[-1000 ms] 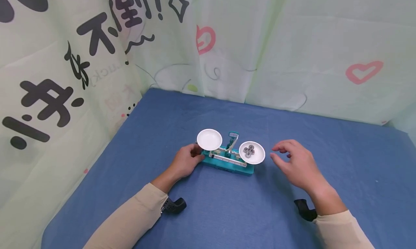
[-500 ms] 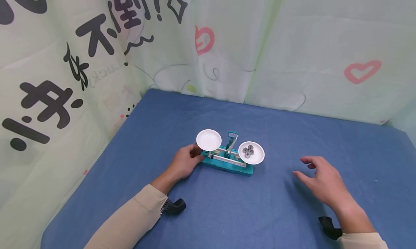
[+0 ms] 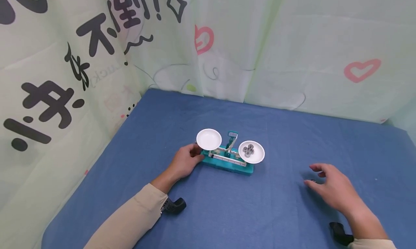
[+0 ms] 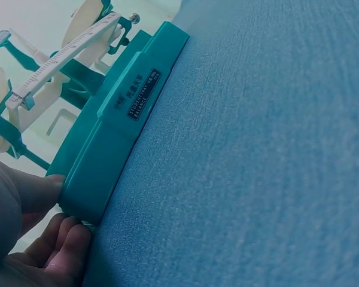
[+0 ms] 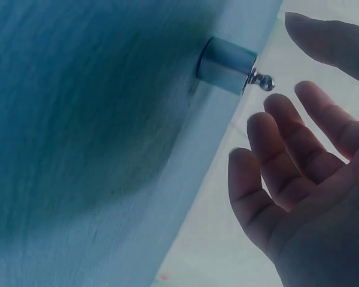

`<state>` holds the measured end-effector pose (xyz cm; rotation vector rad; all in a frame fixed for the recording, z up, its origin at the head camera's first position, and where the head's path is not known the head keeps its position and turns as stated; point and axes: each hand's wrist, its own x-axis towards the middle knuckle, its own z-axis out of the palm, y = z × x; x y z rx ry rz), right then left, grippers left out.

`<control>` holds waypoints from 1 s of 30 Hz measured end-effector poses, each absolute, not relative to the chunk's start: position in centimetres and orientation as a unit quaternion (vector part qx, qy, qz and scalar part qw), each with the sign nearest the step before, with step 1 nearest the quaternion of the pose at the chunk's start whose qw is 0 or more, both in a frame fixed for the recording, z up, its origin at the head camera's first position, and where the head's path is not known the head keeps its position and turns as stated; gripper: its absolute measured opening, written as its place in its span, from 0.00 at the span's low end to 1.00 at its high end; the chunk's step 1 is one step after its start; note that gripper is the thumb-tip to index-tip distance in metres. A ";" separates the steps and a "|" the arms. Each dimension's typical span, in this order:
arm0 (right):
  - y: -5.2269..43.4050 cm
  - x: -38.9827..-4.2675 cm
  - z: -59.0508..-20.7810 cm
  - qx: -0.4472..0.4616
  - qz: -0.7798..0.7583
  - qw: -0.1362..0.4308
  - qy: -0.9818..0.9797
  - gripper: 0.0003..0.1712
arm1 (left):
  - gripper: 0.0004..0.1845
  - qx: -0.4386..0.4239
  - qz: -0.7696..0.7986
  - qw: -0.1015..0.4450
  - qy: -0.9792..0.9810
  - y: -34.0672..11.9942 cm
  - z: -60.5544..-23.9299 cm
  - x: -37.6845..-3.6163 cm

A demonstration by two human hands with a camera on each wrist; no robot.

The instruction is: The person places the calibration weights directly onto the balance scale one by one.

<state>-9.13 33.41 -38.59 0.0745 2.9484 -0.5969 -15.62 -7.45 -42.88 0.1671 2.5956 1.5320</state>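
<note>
A teal student balance (image 3: pixel 224 165) with two white pans stands on the blue cloth. Several small metal weights (image 3: pixel 248 150) sit in its right pan (image 3: pixel 260 155); its left pan (image 3: pixel 209 139) is bare. At the left end of the base, my left hand (image 3: pixel 184 161) grips it, thumb on top and fingertips curled against the end, as the left wrist view shows. Off to the right, my right hand (image 3: pixel 339 189) hovers with loosely bent fingers around a cylindrical metal weight (image 5: pixel 228 66). That weight stands upright on the cloth, its knob near the fingertips, with space between thumb and fingers.
The blue cloth (image 3: pixel 260 209) covers the table. Pale curtains (image 3: pixel 292 54) with dark lettering and pink hearts hang along the back and left edges. A black wrist device (image 3: pixel 175 206) is strapped under the left sleeve, another (image 3: pixel 340 234) under the right.
My right hand has moved away from the right pan, rightward and toward me, arriving over the single weight. The left hand and the balance have stayed in place.
</note>
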 end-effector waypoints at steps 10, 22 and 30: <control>34.5 -9.4 -38.8 0.044 -0.188 0.115 0.974 0.31 | 0.12 0.049 0.501 0.071 0.861 -7.2 -43.0 -15.8; 34.8 -9.2 -39.2 0.057 -0.174 0.118 0.976 0.18 | 0.12 0.051 0.505 0.069 0.859 -7.3 -43.0 -15.9; 34.4 -9.1 -39.9 0.072 -0.174 0.103 0.977 0.16 | 0.11 0.050 0.504 0.067 0.860 -7.4 -43.0 -15.9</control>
